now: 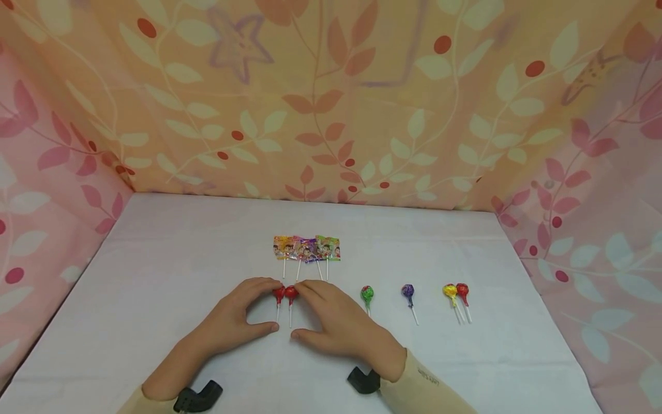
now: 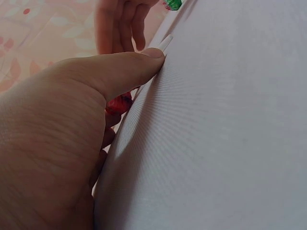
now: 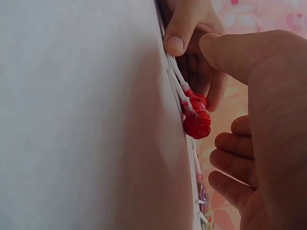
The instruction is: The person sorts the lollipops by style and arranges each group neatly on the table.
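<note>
Two red lollipops lie side by side on the white cloth, sticks toward the person. My left hand [image 1: 227, 322] holds the left red lollipop [image 1: 278, 294], its thumb at the stick's end and its fingers by the wrapped head. Beside the other red lollipop [image 1: 291, 292] is my right hand [image 1: 336, 319], with thumb and fingers spread. In the right wrist view a gap shows between the right fingers [image 3: 232, 163] and the red heads [image 3: 197, 125]. The left thumb [image 2: 129, 72] hides part of a stick in the left wrist view.
Behind the hands lies a row of flat-wrapped lollipops [image 1: 307, 249]. To the right are a green lollipop [image 1: 367, 295], a purple lollipop [image 1: 408, 291], and a yellow lollipop [image 1: 450, 291] against a red one [image 1: 462, 291]. Patterned curtains [image 1: 320, 115] enclose the white-covered table [image 1: 181, 247].
</note>
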Action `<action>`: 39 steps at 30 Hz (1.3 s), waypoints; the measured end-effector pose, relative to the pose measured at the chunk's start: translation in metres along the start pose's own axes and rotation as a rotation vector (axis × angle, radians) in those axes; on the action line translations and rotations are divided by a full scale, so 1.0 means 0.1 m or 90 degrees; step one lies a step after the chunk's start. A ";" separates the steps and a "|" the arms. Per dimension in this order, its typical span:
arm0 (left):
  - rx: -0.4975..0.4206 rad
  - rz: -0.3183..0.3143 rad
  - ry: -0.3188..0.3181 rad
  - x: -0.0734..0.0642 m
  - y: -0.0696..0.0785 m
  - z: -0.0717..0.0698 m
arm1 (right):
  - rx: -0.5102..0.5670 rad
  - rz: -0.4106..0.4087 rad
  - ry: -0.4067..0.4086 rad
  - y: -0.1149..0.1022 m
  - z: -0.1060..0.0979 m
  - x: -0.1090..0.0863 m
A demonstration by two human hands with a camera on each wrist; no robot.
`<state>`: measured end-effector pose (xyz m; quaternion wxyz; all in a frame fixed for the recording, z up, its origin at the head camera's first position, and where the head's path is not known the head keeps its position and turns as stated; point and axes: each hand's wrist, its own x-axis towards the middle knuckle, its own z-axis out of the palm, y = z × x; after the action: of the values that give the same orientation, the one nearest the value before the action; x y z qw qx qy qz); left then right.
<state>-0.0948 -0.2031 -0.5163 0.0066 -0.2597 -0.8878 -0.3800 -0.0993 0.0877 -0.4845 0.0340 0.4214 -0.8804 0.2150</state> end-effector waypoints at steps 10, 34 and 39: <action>0.010 -0.011 -0.006 -0.03 -0.02 0.00 | 0.001 -0.017 0.006 -0.03 -0.03 -0.04; 0.020 0.000 0.004 0.00 -0.01 0.02 | -0.038 0.047 0.027 0.14 -0.21 -0.35; 0.012 -0.006 0.000 0.00 -0.01 0.02 | -0.048 0.036 0.035 0.17 -0.21 -0.36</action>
<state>-0.0946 -0.2023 -0.5183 0.0072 -0.2553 -0.8924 -0.3720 -0.0913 0.1318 -0.4801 0.0682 0.3885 -0.8982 0.1940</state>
